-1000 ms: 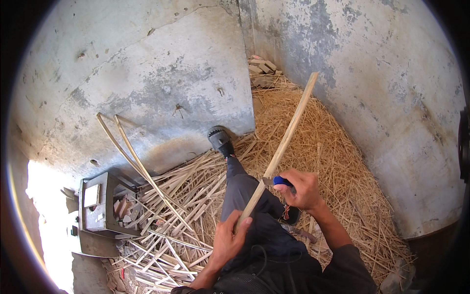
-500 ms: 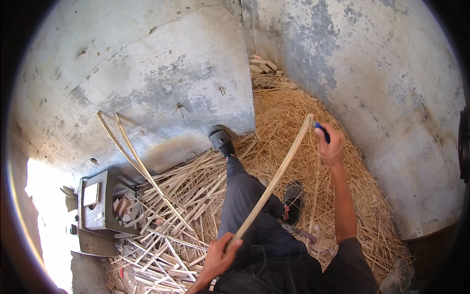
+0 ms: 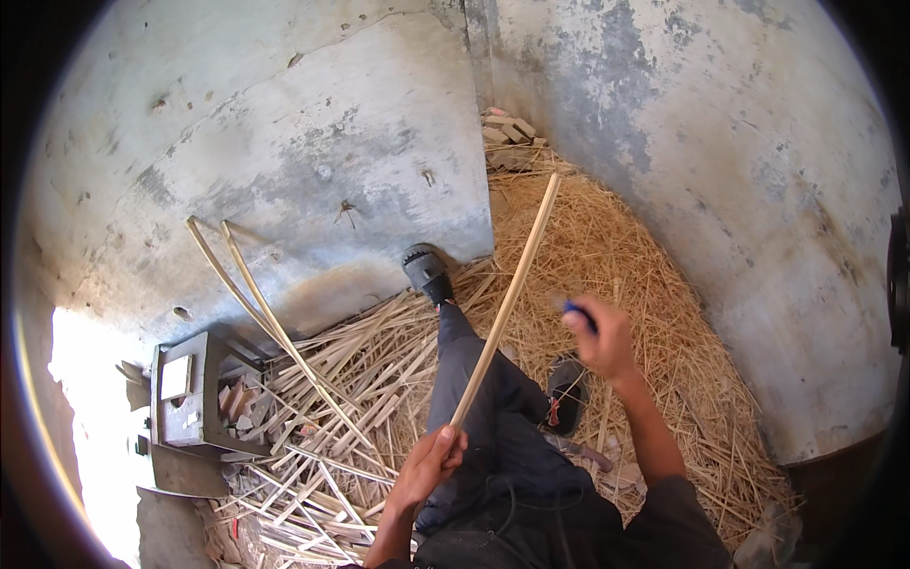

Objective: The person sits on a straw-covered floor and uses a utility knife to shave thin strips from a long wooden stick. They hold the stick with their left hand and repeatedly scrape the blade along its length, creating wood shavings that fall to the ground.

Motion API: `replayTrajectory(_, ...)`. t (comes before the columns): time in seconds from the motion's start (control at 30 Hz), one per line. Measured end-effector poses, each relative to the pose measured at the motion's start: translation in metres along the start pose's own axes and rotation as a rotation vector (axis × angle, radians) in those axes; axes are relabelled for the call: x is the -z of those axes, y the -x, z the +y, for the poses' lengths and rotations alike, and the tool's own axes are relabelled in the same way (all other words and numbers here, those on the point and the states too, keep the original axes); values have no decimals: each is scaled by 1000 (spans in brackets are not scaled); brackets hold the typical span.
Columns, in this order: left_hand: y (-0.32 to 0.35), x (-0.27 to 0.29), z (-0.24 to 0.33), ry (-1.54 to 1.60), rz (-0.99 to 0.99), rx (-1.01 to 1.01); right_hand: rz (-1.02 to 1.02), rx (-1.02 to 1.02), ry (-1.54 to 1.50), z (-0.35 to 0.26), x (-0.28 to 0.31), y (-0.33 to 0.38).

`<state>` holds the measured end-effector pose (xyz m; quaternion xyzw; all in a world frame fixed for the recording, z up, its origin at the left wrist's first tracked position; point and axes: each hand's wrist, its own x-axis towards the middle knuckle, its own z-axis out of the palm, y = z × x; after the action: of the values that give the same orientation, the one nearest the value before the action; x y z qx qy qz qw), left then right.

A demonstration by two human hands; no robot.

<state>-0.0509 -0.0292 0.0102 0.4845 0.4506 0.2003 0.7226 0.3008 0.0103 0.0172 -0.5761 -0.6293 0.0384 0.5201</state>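
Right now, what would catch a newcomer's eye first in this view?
The long wooden strip in the left hand, slanting up the middle. To its right, the right hand grips a blurred blue-handled tool. Straw-coloured shavings spread thickly over the floor below.

Right hand (image 3: 605, 343): gap at 9 o'clock, between the blue-handled tool (image 3: 580, 317) and the wooden strip (image 3: 507, 321); open air at 12 o'clock, above the straw heap (image 3: 607, 242). Obstacles: strip, slanting across from 8 to 11 o'clock; right wall (image 3: 758, 209), 1 to 3 o'clock, well apart; rear shoe (image 3: 567, 403), 7 o'clock, near.

Left hand (image 3: 428, 467): room at 9 to 10 o'clock, above the loose slats (image 3: 327, 474). Obstacles: trouser leg (image 3: 460, 370), 12 to 1 o'clock, just beside; forward shoe (image 3: 428, 273), 12 o'clock; two bent strips (image 3: 277, 330), 10 to 11 o'clock — left wall (image 3: 313, 114) behind; box (image 3: 185, 403), 9 o'clock, well apart.
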Motion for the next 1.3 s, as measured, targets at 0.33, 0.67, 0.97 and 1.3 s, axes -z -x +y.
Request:
replayTrajectory(0.33, -27, -21, 11, -170, 15, -269, -191, 115, -28, -52, -28, 29)
replayTrajectory(0.67, -7, -44, 42, -647, 351, -482, -192, 207, -61, -57, -26, 37)
replayTrajectory(0.97, -11, -51, 45, -611, 365, -505, -118, 208, -35, -51, -20, 34)
replayTrajectory(1.3, 1, -43, 28, -609, 334, -463, -50, 133, 25, -13, 9, 10)
